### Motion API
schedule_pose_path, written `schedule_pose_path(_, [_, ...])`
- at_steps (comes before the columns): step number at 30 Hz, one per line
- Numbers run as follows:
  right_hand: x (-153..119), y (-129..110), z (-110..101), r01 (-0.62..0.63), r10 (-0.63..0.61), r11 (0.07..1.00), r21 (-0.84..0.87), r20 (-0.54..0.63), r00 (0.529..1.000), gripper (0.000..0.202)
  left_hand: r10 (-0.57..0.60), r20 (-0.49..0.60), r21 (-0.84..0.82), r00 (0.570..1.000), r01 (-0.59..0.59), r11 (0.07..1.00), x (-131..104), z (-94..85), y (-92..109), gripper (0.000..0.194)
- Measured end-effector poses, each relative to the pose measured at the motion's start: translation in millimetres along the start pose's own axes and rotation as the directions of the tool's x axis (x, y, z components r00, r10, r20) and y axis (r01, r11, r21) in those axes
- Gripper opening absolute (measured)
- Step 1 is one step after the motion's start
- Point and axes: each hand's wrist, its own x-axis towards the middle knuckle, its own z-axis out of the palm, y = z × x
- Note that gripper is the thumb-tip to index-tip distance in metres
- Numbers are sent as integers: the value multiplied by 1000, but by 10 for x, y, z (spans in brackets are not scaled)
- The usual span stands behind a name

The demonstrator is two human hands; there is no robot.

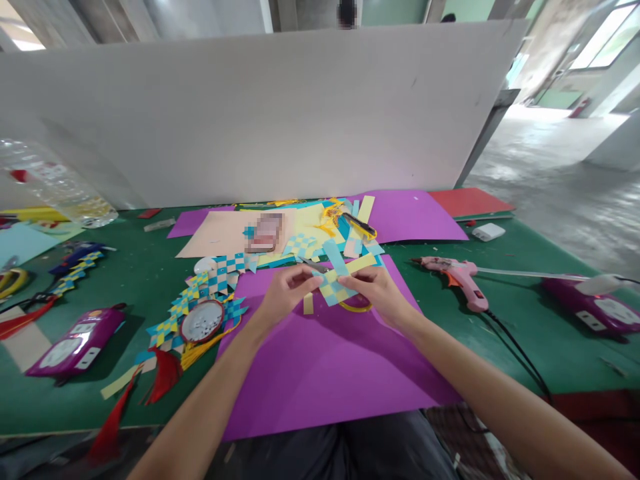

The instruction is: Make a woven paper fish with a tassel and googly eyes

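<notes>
Between my two hands is a small woven paper piece (331, 288) in light blue and pale yellow, with a blue strip and a yellow strip sticking out of it. My left hand (290, 293) pinches its left edge. My right hand (375, 290) grips the right side, close to where the strips cross. Below lies a purple sheet (320, 373). A pair of scissors with yellow handles (357, 307) rests on the sheet, partly hidden behind the paper and my right hand. A short pale strip (309, 304) lies beside them.
At left lie checkered woven strips (227, 270), a round dish (202, 321), red tassels (165, 377) and a purple power strip (77, 341). A pink glue gun (457, 273) with its cord lies at right. Behind are paper sheets, a phone (267, 233) and a white partition (260, 120).
</notes>
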Motion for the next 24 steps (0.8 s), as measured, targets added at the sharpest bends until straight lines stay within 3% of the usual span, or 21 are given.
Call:
schedule_pose_path(4, [2, -14, 21, -18, 17, 1000, 15, 33, 999, 42, -44, 56, -8, 997, 45, 999, 15, 13, -69, 23])
schedule_pose_path(8, [-4, -52, -6, -57, 52, 998, 23, 160, 986, 32, -38, -173, 0, 984, 38, 999, 40, -50, -101, 25])
schedule_pose_path(12, [-9, -35, -37, -189, 161, 979, 80, 275, 948, 36, -53, -332, -208, 942, -18, 978, 77, -124, -107, 23])
schedule_pose_path(15, [-4, 10, -36, -230, 169, 959, 166, 320, 932, 35, -103, -346, -321, 932, -15, 947, 98, -143, -102, 26])
schedule_pose_path(18, [4, 35, -32, -219, 137, 953, 208, 349, 927, 30, -116, -338, -334, 934, -4, 943, 99, -140, -93, 27])
schedule_pose_path(24, [18, 15, -38, -98, 71, 993, 66, 332, 941, 29, -94, -301, -304, 949, -3, 953, 76, -124, -100, 25])
